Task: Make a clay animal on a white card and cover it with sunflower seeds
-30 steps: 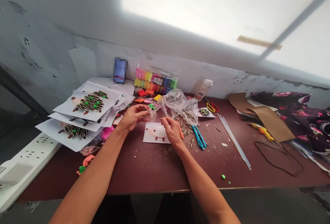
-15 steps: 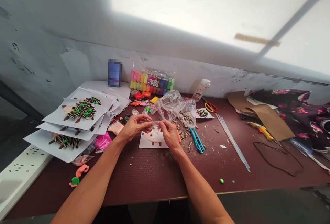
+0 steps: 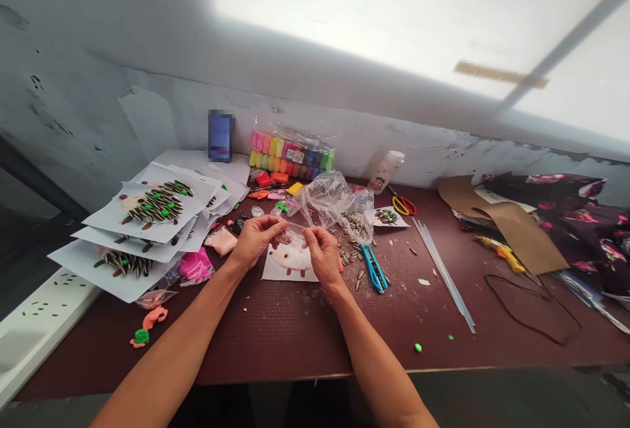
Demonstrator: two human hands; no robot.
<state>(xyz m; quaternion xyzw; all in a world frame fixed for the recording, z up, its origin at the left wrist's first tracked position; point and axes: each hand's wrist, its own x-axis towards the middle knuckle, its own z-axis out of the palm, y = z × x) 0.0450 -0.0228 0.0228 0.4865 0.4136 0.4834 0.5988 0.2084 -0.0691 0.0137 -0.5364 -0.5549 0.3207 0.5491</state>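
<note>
My left hand (image 3: 256,241) and my right hand (image 3: 323,256) are raised over a white card (image 3: 276,274), fingertips pinched. Between them runs a thin, pale, clear-looking strand (image 3: 295,225), with one end in each pinch; its kind is hard to make out. The card lies flat and carries a pale hedgehog shape (image 3: 294,258) with a dark eye, dark nose and small brown feet. My right hand hides the card's right side. Just right of that hand are loose striped sunflower seeds (image 3: 348,257) and a blue utility knife (image 3: 375,269).
Finished-looking hedgehog cards (image 3: 162,244) are stacked at left beside a white power strip (image 3: 44,313). Behind are a clear plastic bag (image 3: 325,195), coloured clay packs (image 3: 293,155) and a bottle (image 3: 386,172). Scissors (image 3: 404,205), glue sticks (image 3: 445,277) and a yellow glue gun (image 3: 504,254) lie right.
My hands have moved slightly apart, and the strand between them is drawn out sideways. More of the hedgehog card shows beneath them. The camera view has shifted slightly.
</note>
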